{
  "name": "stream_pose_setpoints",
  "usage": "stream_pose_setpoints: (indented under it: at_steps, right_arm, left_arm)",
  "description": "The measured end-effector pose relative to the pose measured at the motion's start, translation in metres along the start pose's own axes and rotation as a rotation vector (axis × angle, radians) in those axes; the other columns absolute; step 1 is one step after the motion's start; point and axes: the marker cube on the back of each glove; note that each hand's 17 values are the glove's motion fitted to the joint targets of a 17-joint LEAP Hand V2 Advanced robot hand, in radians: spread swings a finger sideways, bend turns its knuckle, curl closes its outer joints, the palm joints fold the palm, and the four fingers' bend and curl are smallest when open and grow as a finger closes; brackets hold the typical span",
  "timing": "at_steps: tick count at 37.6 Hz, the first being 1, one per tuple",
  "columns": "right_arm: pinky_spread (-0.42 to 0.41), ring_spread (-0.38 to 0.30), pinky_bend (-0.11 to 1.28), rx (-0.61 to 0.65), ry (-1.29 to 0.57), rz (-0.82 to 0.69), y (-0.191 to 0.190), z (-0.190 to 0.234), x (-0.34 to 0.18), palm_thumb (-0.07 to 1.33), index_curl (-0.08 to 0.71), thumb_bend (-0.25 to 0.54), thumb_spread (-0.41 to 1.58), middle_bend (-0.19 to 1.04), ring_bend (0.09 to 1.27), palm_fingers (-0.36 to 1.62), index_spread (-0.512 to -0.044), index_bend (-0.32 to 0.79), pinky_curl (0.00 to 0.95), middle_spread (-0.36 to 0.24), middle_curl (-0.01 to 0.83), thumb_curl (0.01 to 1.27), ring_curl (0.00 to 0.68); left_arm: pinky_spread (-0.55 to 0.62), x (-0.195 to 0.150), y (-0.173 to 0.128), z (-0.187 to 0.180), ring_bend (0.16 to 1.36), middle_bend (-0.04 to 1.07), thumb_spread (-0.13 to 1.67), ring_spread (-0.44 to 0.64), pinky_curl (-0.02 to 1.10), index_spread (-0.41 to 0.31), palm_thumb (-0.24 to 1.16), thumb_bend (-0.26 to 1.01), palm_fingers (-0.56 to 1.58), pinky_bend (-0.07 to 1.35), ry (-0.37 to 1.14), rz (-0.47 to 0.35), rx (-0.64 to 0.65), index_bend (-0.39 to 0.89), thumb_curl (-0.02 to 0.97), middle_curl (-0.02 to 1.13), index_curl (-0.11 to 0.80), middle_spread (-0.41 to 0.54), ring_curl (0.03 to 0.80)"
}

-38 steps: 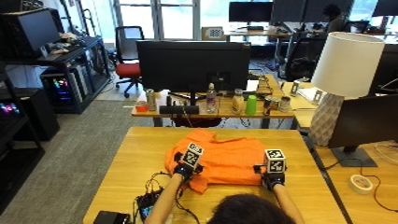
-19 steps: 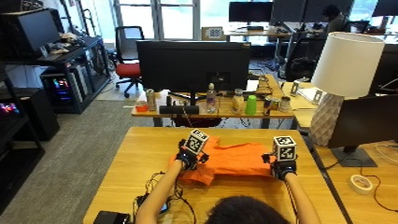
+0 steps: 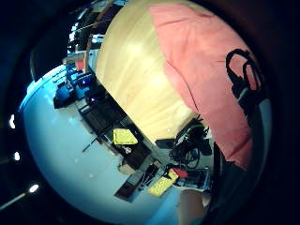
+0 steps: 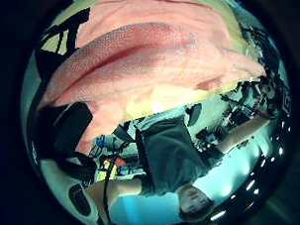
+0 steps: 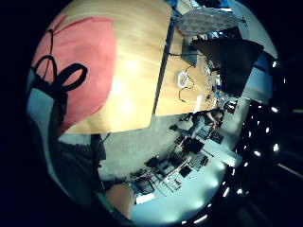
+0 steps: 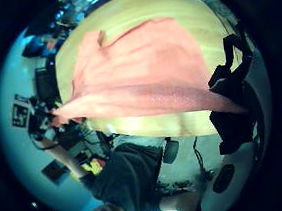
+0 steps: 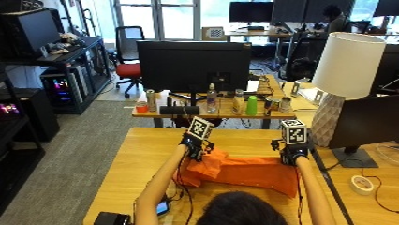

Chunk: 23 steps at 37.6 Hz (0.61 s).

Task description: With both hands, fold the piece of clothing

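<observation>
Plainly, both hands [image 7: 195,145] [image 7: 291,153] grip the unlabelled orange garment [image 7: 240,171].

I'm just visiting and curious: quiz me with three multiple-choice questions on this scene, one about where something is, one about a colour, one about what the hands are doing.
1. Where is the white lamp?
A. on the floor at the person's left
B. at the person's right, beyond the cloth
C. on the cloth

2. What colour is the cloth?
A. orange
B. blue
C. white

3. What are the two gloved hands doing?
A. resting flat on bare wood
B. both holding the cloth's edge up off the table
C. only one touches the cloth

Answers: 1 B, the outside view shows the lamp at the right behind the table. 2 A, the outside view shows it orange. 3 B, the left hand and right hand each grip an end, and the cloth hangs between them.
</observation>
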Motion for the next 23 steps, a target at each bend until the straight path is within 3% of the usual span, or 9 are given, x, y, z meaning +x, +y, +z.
stream_pose_setpoints:
  at_steps: [3, 6, 10, 14, 18, 23]
  right_arm:
    - [-0.326, -0.243, 0.61, 0.049, -0.009, -0.005, -0.009, -0.013, 0.0, 1.12, 0.413, -0.016, 0.89, 0.38, 0.69, 1.34, -0.27, 0.18, 0.424, -0.193, 0.491, 0.33, 0.459]
    - [-0.326, -0.244, 0.61, 0.141, -0.028, -0.056, -0.029, -0.023, -0.002, 1.12, 0.413, -0.016, 0.89, 0.38, 0.69, 1.34, -0.27, 0.18, 0.424, -0.192, 0.491, 0.33, 0.461]
    - [-0.323, -0.242, 0.6, 0.147, -0.042, -0.048, -0.048, -0.03, -0.006, 1.12, 0.417, -0.015, 0.9, 0.39, 0.69, 1.33, -0.27, 0.18, 0.424, -0.191, 0.494, 0.32, 0.461]
    - [-0.321, -0.243, 0.59, 0.184, -0.056, -0.028, -0.068, -0.033, -0.009, 1.12, 0.422, -0.014, 0.92, 0.39, 0.68, 1.32, -0.273, 0.18, 0.423, -0.191, 0.495, 0.32, 0.461]
    - [-0.318, -0.243, 0.58, 0.221, -0.063, 0.004, -0.081, -0.035, -0.013, 1.12, 0.424, -0.014, 0.93, 0.39, 0.68, 1.32, -0.273, 0.18, 0.423, -0.191, 0.495, 0.32, 0.462]
    - [-0.317, -0.243, 0.58, 0.147, -0.081, 0.021, -0.046, -0.033, -0.033, 1.12, 0.426, -0.015, 0.93, 0.39, 0.68, 1.32, -0.273, 0.18, 0.424, -0.19, 0.495, 0.32, 0.463]
  left_arm:
    - [-0.4, -0.009, -0.007, -0.012, 0.54, 0.43, 1.19, -0.4, 0.37, -0.32, 0.55, -0.01, 1.25, 0.29, 0.022, -0.055, -0.015, 0.19, 0.226, 0.52, 0.466, -0.363, 0.419]
    - [-0.4, -0.007, 0.02, -0.026, 0.54, 0.44, 1.19, -0.39, 0.37, -0.322, 0.55, -0.01, 1.25, 0.27, 0.055, -0.153, -0.035, 0.19, 0.224, 0.52, 0.468, -0.362, 0.42]
    - [-0.39, -0.005, 0.042, -0.035, 0.55, 0.43, 1.19, -0.39, 0.37, -0.323, 0.54, -0.01, 1.24, 0.25, 0.115, -0.25, -0.084, 0.19, 0.223, 0.53, 0.473, -0.358, 0.424]
    - [-0.39, -0.014, 0.032, -0.036, 0.54, 0.42, 1.2, -0.38, 0.38, -0.324, 0.55, -0.01, 1.23, 0.24, 0.14, -0.345, -0.107, 0.19, 0.223, 0.53, 0.479, -0.353, 0.425]
    - [-0.38, -0.021, 0.014, -0.034, 0.54, 0.4, 1.2, -0.38, 0.38, -0.325, 0.55, -0.01, 1.23, 0.23, 0.135, -0.385, -0.077, 0.2, 0.222, 0.53, 0.486, -0.344, 0.426]
    - [-0.38, -0.028, -0.02, -0.03, 0.54, 0.4, 1.2, -0.38, 0.38, -0.319, 0.55, -0.01, 1.23, 0.22, 0.074, -0.428, -0.008, 0.19, 0.22, 0.53, 0.488, -0.342, 0.427]
